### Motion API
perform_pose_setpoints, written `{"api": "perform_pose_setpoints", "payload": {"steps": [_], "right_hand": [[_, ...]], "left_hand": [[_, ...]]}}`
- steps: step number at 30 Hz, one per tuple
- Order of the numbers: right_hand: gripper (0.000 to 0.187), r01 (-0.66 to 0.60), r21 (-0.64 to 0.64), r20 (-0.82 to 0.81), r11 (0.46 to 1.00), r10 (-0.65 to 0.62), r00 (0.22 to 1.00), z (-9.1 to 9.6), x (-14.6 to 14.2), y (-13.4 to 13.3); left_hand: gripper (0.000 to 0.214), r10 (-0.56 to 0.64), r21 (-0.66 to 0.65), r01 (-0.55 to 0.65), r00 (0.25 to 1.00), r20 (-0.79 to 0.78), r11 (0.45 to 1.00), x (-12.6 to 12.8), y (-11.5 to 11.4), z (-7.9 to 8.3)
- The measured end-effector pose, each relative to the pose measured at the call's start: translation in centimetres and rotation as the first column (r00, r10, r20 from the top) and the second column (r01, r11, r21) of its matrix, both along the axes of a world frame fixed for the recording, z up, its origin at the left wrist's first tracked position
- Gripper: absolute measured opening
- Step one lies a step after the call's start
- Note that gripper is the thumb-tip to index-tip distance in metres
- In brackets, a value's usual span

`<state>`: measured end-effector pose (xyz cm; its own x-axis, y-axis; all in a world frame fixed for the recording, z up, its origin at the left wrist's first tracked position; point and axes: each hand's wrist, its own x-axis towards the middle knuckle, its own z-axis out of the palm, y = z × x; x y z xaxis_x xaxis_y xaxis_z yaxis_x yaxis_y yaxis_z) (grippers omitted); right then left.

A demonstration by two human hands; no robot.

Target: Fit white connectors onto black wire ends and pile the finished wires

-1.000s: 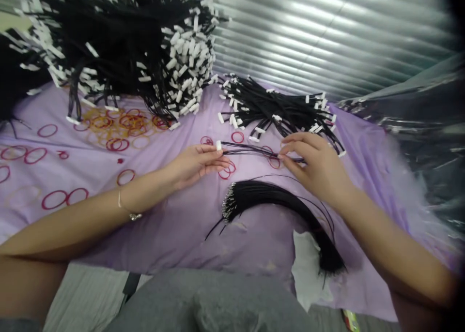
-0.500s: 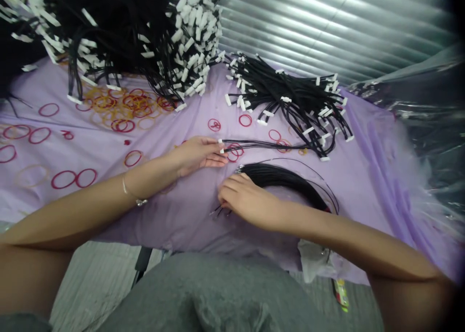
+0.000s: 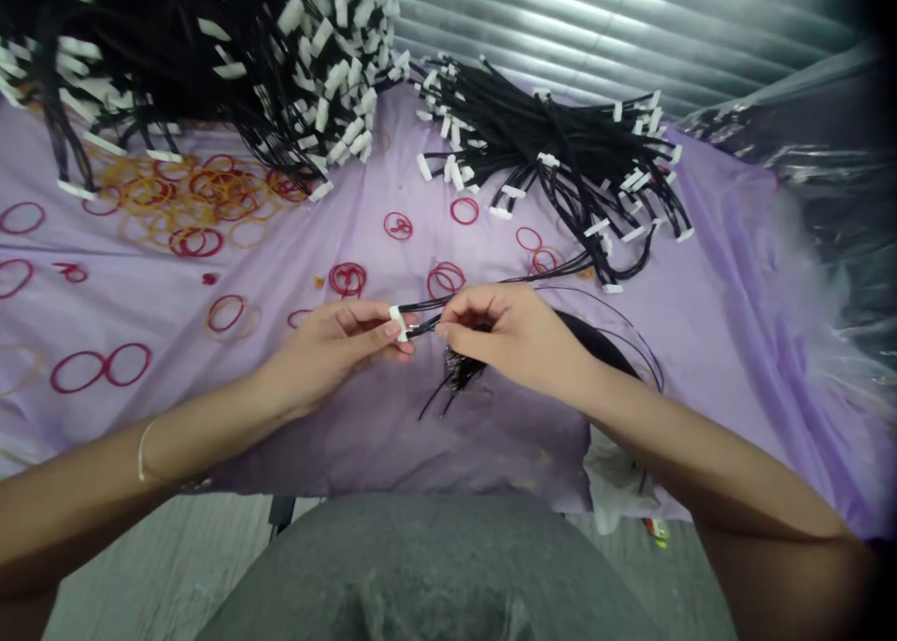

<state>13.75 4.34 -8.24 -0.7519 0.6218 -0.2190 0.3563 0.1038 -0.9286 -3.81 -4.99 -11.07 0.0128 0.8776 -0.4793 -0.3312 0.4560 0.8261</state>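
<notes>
A white connector (image 3: 397, 320) with black wires running out to the right is pinched between the thumb and fingers of my left hand (image 3: 343, 345). Close beside it, my right hand (image 3: 515, 328) is closed in a pinch on a thin black wire (image 3: 429, 326), its tip at the connector. Whether that tip is inside the connector is too small to tell. Under my right hand lies a curved bundle of black wires (image 3: 595, 342). Its metal-tipped ends (image 3: 455, 365) show below my fingers, and a couple of loose wires stick out there.
Finished-looking black cables with white connectors (image 3: 553, 146) lie piled at the back right. A larger cable heap (image 3: 280, 71) stands at the back left. Red and yellow rubber bands (image 3: 217, 192) are scattered over the purple cloth (image 3: 392, 445). Clear plastic sheeting (image 3: 841, 239) is at the right.
My right hand has moved up from the wire bundle's ends to the connector, with a wire in its fingers. My left hand has drawn the connector slightly left and down.
</notes>
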Motion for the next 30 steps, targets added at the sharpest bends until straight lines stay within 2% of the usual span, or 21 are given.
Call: {"api": "perform_pose_setpoints", "payload": {"steps": [3,14,22,30], "right_hand": [[0.005,-0.015,0.052,0.039,0.999,0.013,0.999,-0.49,-0.22,-0.34],[0.009,-0.029,0.203,0.120,0.979,0.004,0.993,-0.79,-0.52,-0.80],[0.011,-0.085,0.267,0.211,0.960,0.028,0.977,-0.29,-0.63,-0.89],[0.012,-0.112,0.282,0.220,0.953,0.049,0.974,-0.37,-0.76,-0.87]], "left_hand": [[0.012,-0.024,-0.029,0.025,0.998,0.054,0.999,-0.35,-0.25,-0.47],[0.006,-0.106,-0.068,0.103,0.993,-0.043,0.992,-0.62,-0.19,-0.86],[0.013,-0.159,-0.087,0.146,0.972,-0.171,0.985,-0.49,0.11,-0.14],[0.012,-0.172,-0.041,0.168,0.969,-0.176,0.985,-0.53,-0.11,-0.53]]}}
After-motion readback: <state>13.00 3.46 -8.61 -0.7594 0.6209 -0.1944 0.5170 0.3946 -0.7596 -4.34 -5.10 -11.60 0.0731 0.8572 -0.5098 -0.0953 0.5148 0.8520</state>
